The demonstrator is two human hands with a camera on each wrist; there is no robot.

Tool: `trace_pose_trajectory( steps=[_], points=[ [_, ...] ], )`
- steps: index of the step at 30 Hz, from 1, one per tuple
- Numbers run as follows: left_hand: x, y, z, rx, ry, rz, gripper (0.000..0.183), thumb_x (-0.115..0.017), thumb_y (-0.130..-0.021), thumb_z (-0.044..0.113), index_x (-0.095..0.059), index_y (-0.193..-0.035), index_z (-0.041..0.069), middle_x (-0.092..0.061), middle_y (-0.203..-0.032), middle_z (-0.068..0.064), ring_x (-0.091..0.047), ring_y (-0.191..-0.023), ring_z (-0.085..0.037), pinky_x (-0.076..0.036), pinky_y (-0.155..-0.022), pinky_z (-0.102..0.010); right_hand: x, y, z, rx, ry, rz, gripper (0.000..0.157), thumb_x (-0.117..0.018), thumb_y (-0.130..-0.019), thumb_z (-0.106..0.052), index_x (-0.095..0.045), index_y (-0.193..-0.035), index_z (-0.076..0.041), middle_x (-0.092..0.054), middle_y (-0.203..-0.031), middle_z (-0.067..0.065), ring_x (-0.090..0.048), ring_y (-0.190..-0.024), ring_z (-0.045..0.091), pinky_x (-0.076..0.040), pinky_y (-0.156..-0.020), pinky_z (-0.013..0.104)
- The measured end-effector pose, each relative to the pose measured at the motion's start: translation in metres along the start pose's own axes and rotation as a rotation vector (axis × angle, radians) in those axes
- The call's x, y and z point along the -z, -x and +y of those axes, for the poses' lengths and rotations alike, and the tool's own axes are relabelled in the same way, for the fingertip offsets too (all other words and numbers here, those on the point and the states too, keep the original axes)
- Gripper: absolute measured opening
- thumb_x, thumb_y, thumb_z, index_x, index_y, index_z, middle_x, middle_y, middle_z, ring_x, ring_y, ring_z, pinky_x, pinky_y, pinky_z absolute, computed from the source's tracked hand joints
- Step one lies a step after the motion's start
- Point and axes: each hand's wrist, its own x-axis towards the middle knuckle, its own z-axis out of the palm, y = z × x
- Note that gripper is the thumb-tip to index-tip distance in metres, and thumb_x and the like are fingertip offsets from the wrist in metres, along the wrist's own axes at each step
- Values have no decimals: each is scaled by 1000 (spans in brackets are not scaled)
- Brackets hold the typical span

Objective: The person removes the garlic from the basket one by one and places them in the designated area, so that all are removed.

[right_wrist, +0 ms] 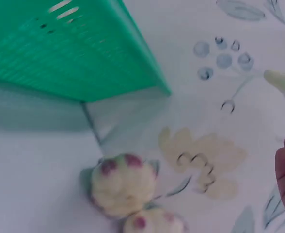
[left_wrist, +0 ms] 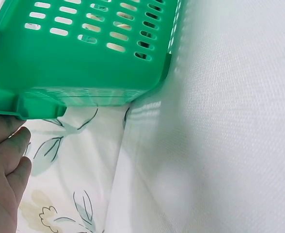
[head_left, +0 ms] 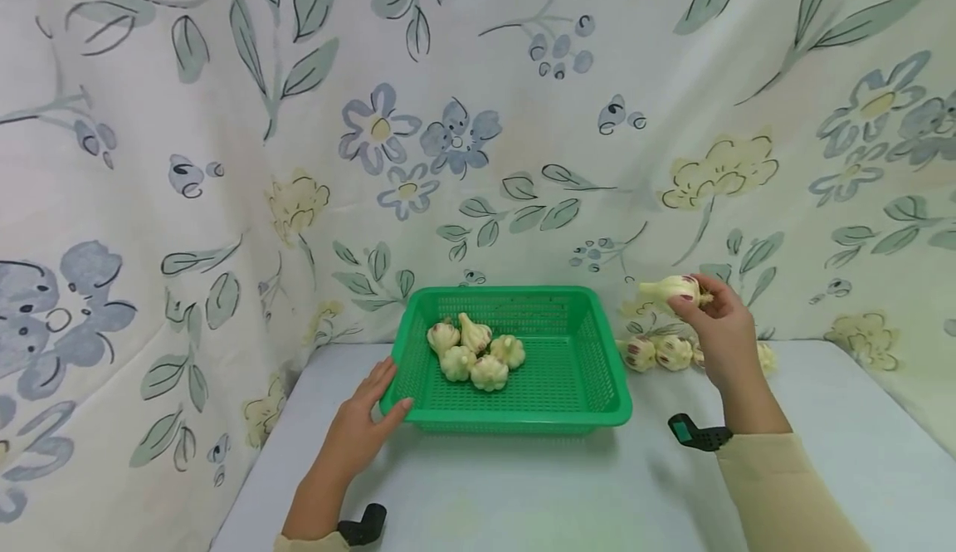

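Right, from the left: my left hand (head_left: 360,429) is spread at the left end of the basket (head_left: 515,417), thumb by the near corner, fingers fairly straight and touching the rim, wrapped round nothing. Inside, five bulbs (head_left: 489,373) huddle in the left half. Now past the right end, and here's the garlic (head_left: 672,288), up off the table (head_left: 523,486), long axis almost level, stem aimed left at the basket, roots to the right. That's the line that matters: the basket lies left of it and lower. My right hand (head_left: 723,328) has it pinched between thumb and fingers; my left is a whole basket away. Beneath, a row of bulbs (head_left: 674,354) sits on the table, partly hidden by my right hand.
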Motion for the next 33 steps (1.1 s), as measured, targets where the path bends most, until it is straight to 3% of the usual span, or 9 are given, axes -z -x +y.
trace_pose_trajectory(
  steps=[4, 7, 10, 13, 18, 22, 28, 33],
  points=[
    [1, 0, 0, 1, 11, 1, 73, -61, -94, 51, -39, -152, 12, -30, -161, -2, -25, -149, -32, -28, -114, -61, 10, 10, 21, -41, -92, 31, 50, -75, -88, -21, -53, -133, -18, -54, -113, -10, -58, -88, 2, -52, -70, 10],
    [1, 0, 0, -4, 16, 1, 73, -61, -95, 50, -39, -152, 11, -30, -161, -2, -25, -149, -32, -28, -114, -61, 16, 15, 38, -83, -77, 30, 45, -75, -88, -21, -53, -127, -20, -52, -113, -11, -58, -85, 1, -53, -70, 12],
    [1, 0, 0, -7, 9, 2, 73, -61, -95, 50, -39, -152, 11, -29, -161, -2, -25, -149, -32, -28, -114, -61, 23, 17, 52, -123, 17, -9, 42, -73, -90, -26, -51, -125, -24, -51, -113, -15, -57, -87, -1, -54, -74, 13],
    [1, 0, -1, -5, -3, 5, 73, -60, -95, 51, -39, -152, 12, -29, -161, -2, -26, -149, -33, -28, -114, -61, 27, 17, 62, -172, 160, -87, 48, -69, -92, -36, -46, -131, -19, -50, -115, -14, -57, -89, -2, -54, -77, 16],
    [1, 0, -2, -1, -4, 6, 72, -61, -95, 50, -39, -152, 12, -30, -161, -4, -26, -148, -37, -28, -113, -64, 28, 18, 73, -262, 305, -222, 71, -65, -95, -40, -32, -147, -4, -41, -139, 7, -58, -92, 1, -53, -85, 26],
    [0, 0, -3, 4, 1, 0, 73, -60, -95, 51, -38, -153, 12, -29, -161, -3, -26, -148, -37, -27, -113, -64, 27, 21, 79, -320, 322, -261, 72, -65, -95, -36, -30, -148, -2, -26, -153, 19, -58, -92, 2, -53, -89, 34],
    [-1, 0, -3, 10, 7, -7, 74, -59, -94, 53, -37, -153, 13, -29, -161, -3, -24, -149, -35, -27, -114, -63, 28, 24, 89, -382, 324, -268, 70, -68, -93, -32, -32, -146, -4, -28, -150, 16, -57, -92, 3, -52, -86, 35],
    [-1, 0, -3, 2, 5, 0, 74, -60, -94, 53, -38, -153, 13, -30, -161, -4, -25, -148, -35, -27, -114, -63, 28, 24, 95, -392, 320, -273, 68, -69, -92, -32, -35, -144, -5, -40, -132, 6, -55, -94, 5, -49, -84, 32]
  ],
)
